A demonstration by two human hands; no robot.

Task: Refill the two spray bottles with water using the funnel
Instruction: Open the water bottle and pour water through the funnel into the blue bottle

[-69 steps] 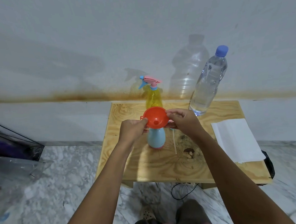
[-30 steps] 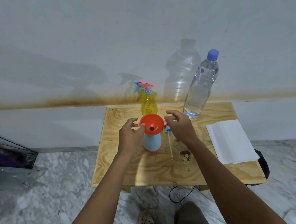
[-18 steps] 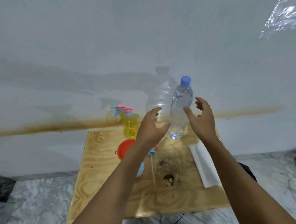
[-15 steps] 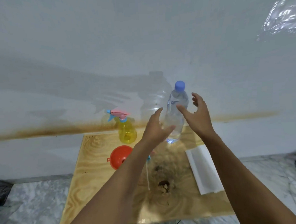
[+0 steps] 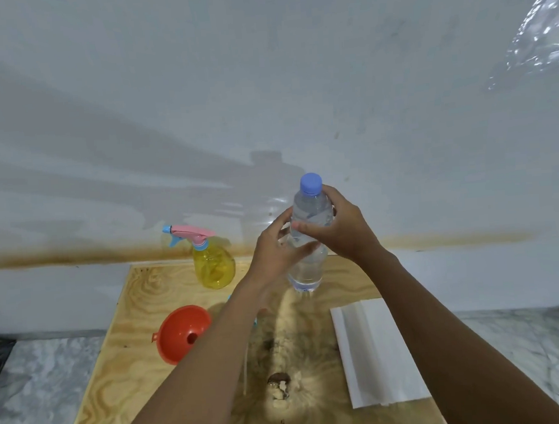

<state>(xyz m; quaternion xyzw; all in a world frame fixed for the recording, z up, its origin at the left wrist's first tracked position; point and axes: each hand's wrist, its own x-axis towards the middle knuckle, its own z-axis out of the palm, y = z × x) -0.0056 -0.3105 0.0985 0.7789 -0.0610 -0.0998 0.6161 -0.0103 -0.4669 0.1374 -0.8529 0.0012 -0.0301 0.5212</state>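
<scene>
Pale plywood table (image 5: 137,324) stands against a white wall (image 5: 262,80) marked by a brown stain line, over a grey marble floor (image 5: 35,378). At the table's far edge a clear plastic water bottle (image 5: 305,273) with a blue screw cap (image 5: 310,180) stands upright and capped. The left hand (image 5: 276,251) curls round its middle and the right hand (image 5: 339,231) wraps its shoulder just under the cap. Whether its base rests on the wood cannot be told. A yellow spray bottle (image 5: 214,266) with a pink and blue trigger head stands to its left. Nearer, an orange-red plastic funnel (image 5: 184,334) sits mouth up beside the left forearm, which hides what is under it. A folded white paper sheet (image 5: 377,350) lies to the right.
</scene>
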